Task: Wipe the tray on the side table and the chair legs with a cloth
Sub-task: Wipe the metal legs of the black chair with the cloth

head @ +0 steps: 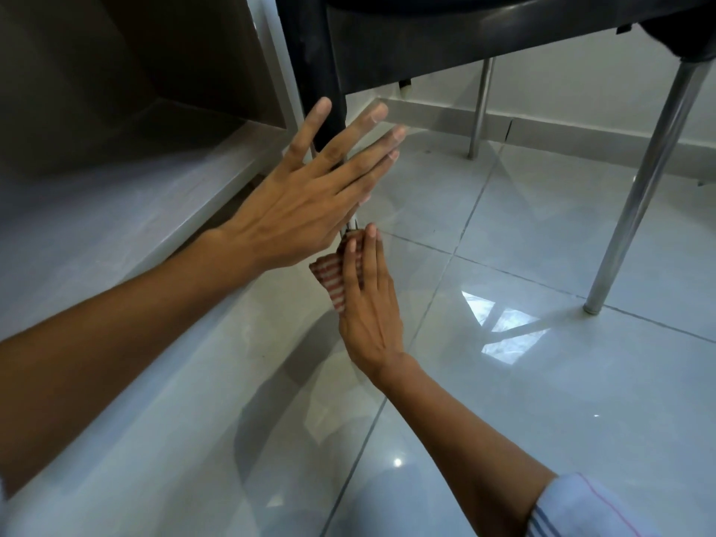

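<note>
Four right fingers [358, 261] over cloth [333, 279]

Shiny metal legs, dark plastic seat, striped cloth on gloss tile.
The floor [542, 381] is gleaming, glossy pale tile throwing back window glare; the chair legs [639, 188] are shining as polished metal tubes; the seat [445, 44] is showing dark, semi-matt plastic; the cloth [333, 281] is looking soft and woven, red-and-white striped; the sleeve [589, 509] is reading as light fabric.

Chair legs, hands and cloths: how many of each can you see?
Chair legs: 3 (near leg behind the hands, right leg, far leg)
Hands: 2 (left hand, right hand)
Striped cloth: 1
Total: 6
</note>
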